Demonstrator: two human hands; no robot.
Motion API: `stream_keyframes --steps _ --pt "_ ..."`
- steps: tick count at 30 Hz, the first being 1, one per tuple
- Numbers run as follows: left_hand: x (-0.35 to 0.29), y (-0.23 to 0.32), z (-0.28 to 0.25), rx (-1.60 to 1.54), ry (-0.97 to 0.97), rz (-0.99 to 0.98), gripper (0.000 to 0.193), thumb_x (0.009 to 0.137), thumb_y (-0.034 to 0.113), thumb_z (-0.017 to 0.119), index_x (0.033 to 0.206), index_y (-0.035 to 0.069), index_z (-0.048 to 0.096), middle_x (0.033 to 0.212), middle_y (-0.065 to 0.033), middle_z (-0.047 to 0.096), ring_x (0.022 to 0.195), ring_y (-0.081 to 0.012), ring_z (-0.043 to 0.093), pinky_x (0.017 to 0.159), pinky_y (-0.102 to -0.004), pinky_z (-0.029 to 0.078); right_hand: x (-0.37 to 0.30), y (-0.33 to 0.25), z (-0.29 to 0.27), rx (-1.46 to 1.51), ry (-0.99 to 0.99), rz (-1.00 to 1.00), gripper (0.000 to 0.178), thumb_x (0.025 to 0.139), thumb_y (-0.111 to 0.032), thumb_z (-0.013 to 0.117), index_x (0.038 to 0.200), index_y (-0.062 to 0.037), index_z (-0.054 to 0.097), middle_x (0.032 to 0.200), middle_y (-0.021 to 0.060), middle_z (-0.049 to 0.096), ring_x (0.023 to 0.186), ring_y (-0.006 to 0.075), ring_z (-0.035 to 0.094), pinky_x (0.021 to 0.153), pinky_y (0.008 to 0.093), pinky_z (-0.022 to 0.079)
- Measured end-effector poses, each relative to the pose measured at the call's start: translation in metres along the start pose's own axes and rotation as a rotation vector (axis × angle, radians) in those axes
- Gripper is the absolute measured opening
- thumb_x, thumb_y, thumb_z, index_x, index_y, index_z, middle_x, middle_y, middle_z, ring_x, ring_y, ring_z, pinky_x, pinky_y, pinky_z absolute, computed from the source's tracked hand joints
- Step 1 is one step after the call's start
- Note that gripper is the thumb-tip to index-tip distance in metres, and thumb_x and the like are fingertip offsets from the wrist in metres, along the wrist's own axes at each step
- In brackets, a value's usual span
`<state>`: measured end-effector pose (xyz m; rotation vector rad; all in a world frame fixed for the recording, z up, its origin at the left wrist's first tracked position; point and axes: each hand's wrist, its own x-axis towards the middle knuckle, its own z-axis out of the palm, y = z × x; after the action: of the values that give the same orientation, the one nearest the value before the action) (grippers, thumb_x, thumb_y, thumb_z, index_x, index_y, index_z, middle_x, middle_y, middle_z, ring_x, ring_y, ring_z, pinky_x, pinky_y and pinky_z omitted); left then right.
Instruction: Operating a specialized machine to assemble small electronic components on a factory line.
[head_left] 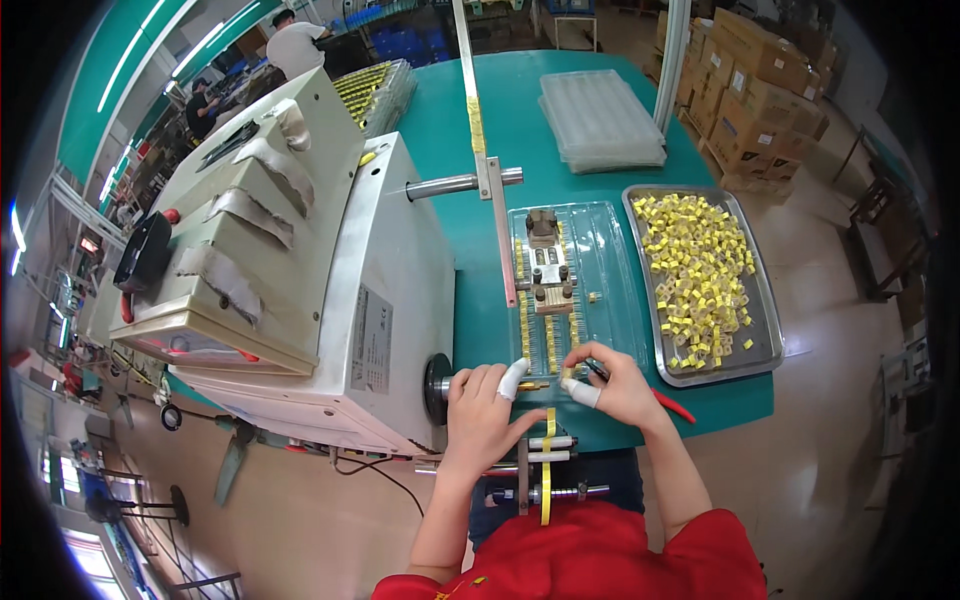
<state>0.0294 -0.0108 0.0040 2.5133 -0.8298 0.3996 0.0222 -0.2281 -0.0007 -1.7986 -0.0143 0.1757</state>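
Note:
My left hand [482, 415] is at the front of the winding machine, beside its black wheel [437, 388] and spindle [535, 385]. Its index finger wears a white finger cover, and the thumb stretches apart from it toward a strip of yellow tape [548, 440]. Nothing shows between those fingers. My right hand [618, 388], its thumb covered in white, pinches a small yellow bobbin [567, 374] just right of the spindle tip. A red-handled tool [674, 405] lies across or under that hand, mostly hidden; whether the palm holds it I cannot tell.
The machine's white housing [375, 290] fills the left. Ahead, a clear plastic tray [610, 260] holds rows of yellow parts beneath a metal fixture [548, 262]. On the right stands a metal tray [660, 340] heaped with yellow bobbins. Stacked clear trays [600, 120] sit farther back.

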Motion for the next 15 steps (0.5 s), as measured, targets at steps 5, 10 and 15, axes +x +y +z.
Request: stream_keyframes --steps 5,10,15 --pt "-0.002 0.000 0.000 -0.004 -0.018 -0.007 0.066 0.070 0.036 0.080 0.125 0.007 0.056 0.106 -0.0076 0.059 0.102 -0.0253 0.055 0.094 -0.0404 0.035 -0.003 -0.005 0.006 -0.056 -0.068 0.026 0.027 0.080 -0.017 0.076 0.103 -0.0048 0.070 0.090 0.0016 0.065 0.067 0.0072 0.048 0.056 0.0241 0.038" --pt "-0.001 0.003 -0.002 -0.031 -0.027 -0.008 0.066 0.068 0.035 0.081 0.124 0.008 0.057 0.107 -0.0068 0.058 0.104 -0.0244 0.055 0.094 -0.0393 0.034 0.001 0.000 0.008 0.037 -0.068 -0.029 0.022 0.078 -0.012 0.076 0.098 -0.0038 0.071 0.071 -0.0042 0.052 0.058 0.0028 0.034 0.052 0.0223 0.028" --pt "0.001 0.004 -0.003 -0.013 -0.028 -0.005 0.063 0.070 0.033 0.080 0.123 0.008 0.058 0.108 -0.0068 0.058 0.104 -0.0240 0.055 0.094 -0.0386 0.034 0.008 0.007 0.017 0.030 -0.081 -0.118 0.023 0.079 -0.010 0.075 0.101 -0.0036 0.071 0.084 -0.0026 0.061 0.058 0.0030 0.035 0.052 0.0218 0.030"
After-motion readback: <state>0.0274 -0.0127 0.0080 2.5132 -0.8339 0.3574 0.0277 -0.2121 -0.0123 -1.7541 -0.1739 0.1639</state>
